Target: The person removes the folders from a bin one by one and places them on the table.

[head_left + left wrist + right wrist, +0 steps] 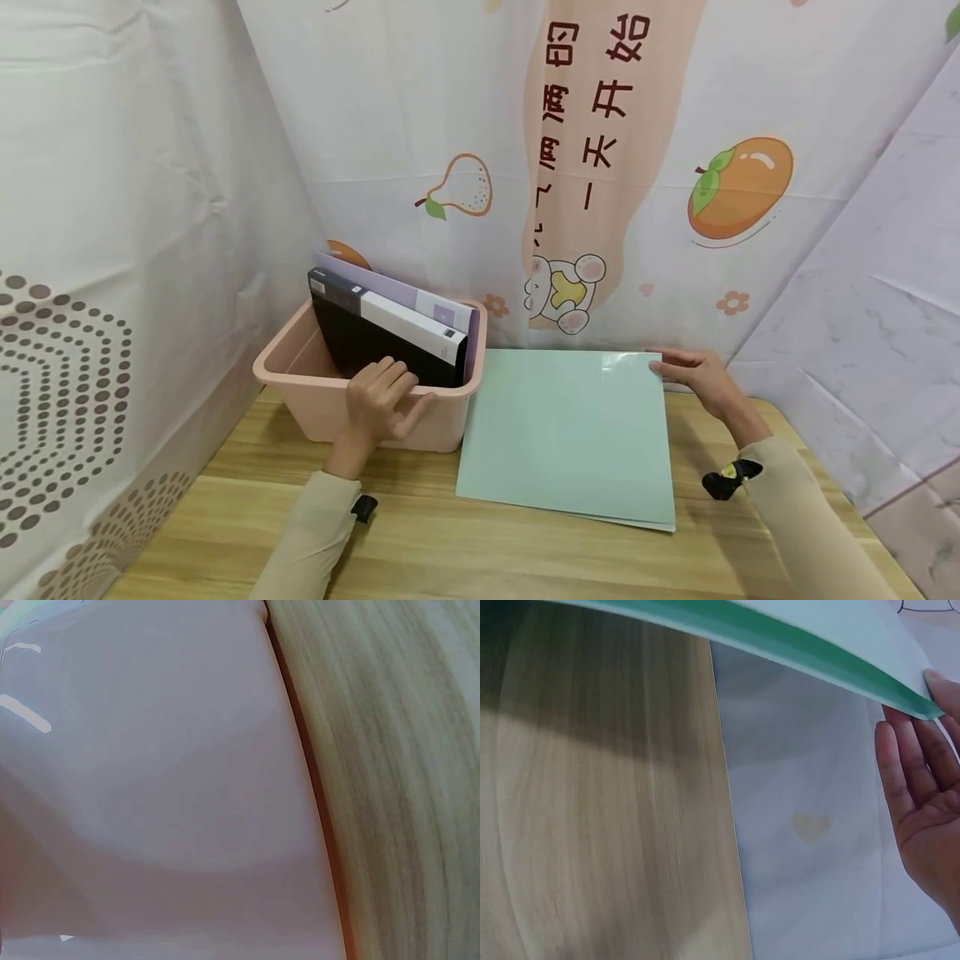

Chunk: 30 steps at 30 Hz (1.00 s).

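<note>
Black binder (pixel 375 333) and purple folder (pixel 382 286) already stand in the bin (pixel 435 423); only the green folder (pixel 566 429) seems left, just beside it, my right hand (pixel 697 379) pinching its far corner, my left hand (pixel 381 398) gripping the bin's near rim

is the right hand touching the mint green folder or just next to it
Touching: the right wrist view shows the right hand pinching a corner of the mint green folder, thumb above and fingers beneath.
</note>
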{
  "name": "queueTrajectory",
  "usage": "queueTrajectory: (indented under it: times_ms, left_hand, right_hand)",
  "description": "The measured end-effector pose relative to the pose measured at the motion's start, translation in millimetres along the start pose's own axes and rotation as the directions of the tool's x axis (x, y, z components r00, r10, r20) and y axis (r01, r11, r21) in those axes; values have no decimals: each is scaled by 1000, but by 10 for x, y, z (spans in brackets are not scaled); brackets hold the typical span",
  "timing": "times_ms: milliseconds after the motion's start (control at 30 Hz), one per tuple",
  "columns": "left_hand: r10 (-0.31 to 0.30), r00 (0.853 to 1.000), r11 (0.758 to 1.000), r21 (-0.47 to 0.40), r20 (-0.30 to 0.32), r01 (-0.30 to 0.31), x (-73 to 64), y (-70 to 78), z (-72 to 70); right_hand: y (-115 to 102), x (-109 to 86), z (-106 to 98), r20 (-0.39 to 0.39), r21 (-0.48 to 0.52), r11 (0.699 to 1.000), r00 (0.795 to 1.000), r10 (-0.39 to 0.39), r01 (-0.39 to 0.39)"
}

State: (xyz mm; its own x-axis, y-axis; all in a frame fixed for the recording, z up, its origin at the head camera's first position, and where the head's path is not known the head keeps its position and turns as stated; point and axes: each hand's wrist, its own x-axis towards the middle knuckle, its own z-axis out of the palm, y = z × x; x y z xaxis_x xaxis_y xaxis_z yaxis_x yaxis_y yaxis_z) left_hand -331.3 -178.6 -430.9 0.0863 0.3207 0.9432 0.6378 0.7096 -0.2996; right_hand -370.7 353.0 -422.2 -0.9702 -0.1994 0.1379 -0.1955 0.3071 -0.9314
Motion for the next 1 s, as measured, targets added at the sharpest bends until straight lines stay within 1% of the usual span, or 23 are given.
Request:
queueTrajectory:
  times_ms: [100,267,467,600,700,800,1000]
  left_hand:
    - [2,1000,1000,2,-2,-2,4,-5,12]
    - [4,1000,1000,5,-11,-4,8,-13,27]
    - [9,1000,1000,3,-3,-9,5,-1,35]
    - [13,1000,1000,-2,-8,-13,5,1,46]
    - [13,1000,1000,-3,-16,-13,9,-2,48]
    - [14,1000,1000,-4,-27,-14,6,-5,39]
    - [14,1000,1000,-7,-26,-14,-4,4,15]
  right_hand:
    - [-2,-16,31,-44,-7,1000,999,-17,16]
    - [4,-33,89,-81,-45,998,996,-47,43]
    - [83,-69,128,-95,-137,990,995,-35,22]
    - [168,-74,141,-105,-171,985,994,-40,22]
    - [222,-75,158,-115,-172,984,992,-57,36]
    - [265,-84,170,-108,-171,984,992,-70,51]
    - [372,-122,206,-119,-177,983,991,-62,40]
